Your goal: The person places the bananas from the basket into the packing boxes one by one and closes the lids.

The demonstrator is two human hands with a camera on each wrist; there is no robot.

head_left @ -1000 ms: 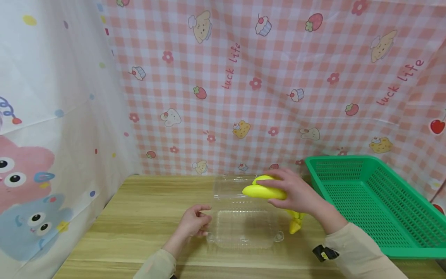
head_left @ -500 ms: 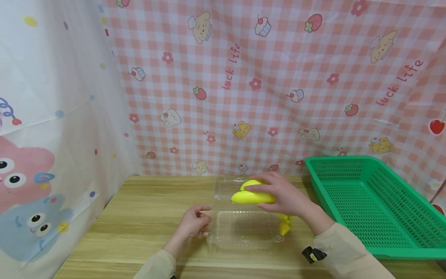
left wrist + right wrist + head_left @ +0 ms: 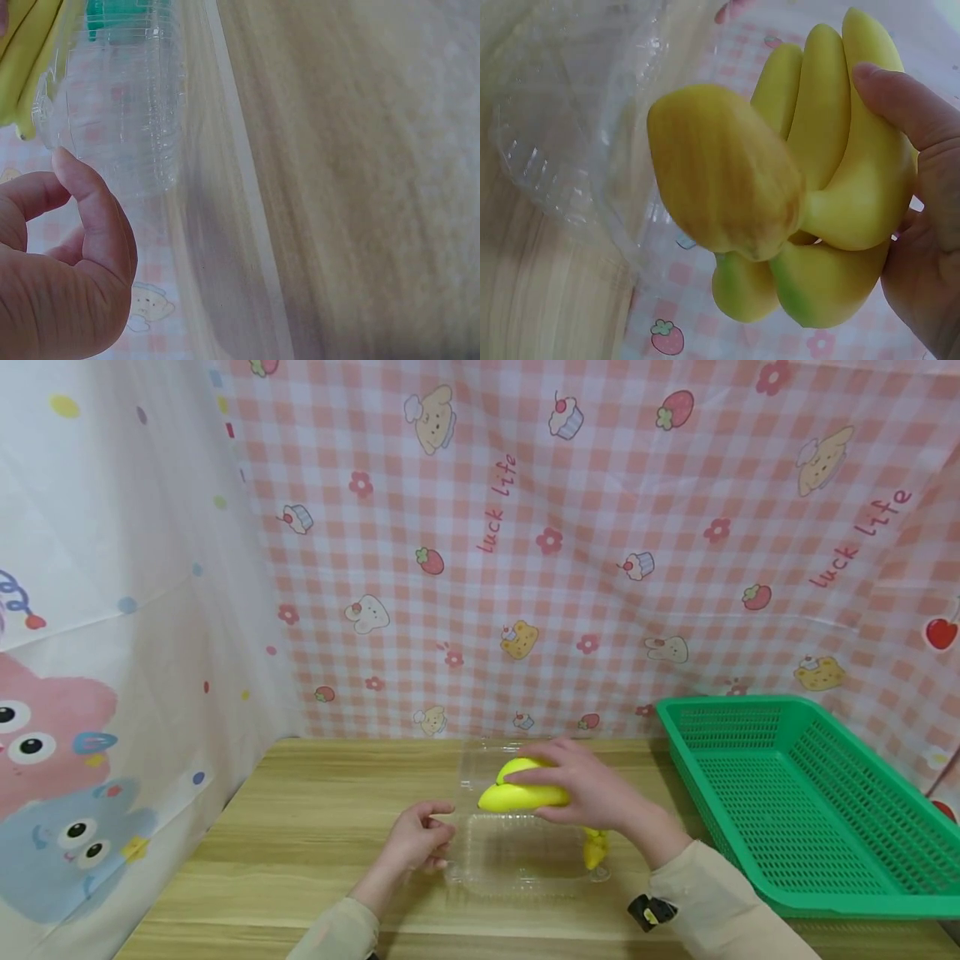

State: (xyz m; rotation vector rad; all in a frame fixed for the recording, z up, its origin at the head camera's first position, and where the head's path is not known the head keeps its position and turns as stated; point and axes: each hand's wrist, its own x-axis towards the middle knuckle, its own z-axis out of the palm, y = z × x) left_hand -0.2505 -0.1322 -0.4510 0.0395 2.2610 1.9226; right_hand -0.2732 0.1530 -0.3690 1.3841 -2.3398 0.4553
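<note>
A bunch of yellow bananas [image 3: 521, 795] is gripped by my right hand [image 3: 592, 783] above the clear plastic clamshell container [image 3: 517, 887]. In the right wrist view, the thick brownish stem end of the bananas [image 3: 720, 176] faces the camera, and my thumb lies along one fruit. The container lies opened out on the table, its lid [image 3: 480, 764] folded back toward the curtain. At the container's left edge my left hand [image 3: 415, 837] holds on with bent fingers. The left wrist view shows a fingertip of that hand [image 3: 82, 270] at the container's corner.
A green perforated plastic basket [image 3: 810, 822] stands on the right side of the wooden table [image 3: 315, 827]. A pink checked curtain [image 3: 480, 568] hangs behind the table, and a white patterned cloth [image 3: 165, 652] hangs at the left.
My right hand has carried the bananas leftward and slightly lower, bringing them over the container. My left hand and the container have stayed in place.
</note>
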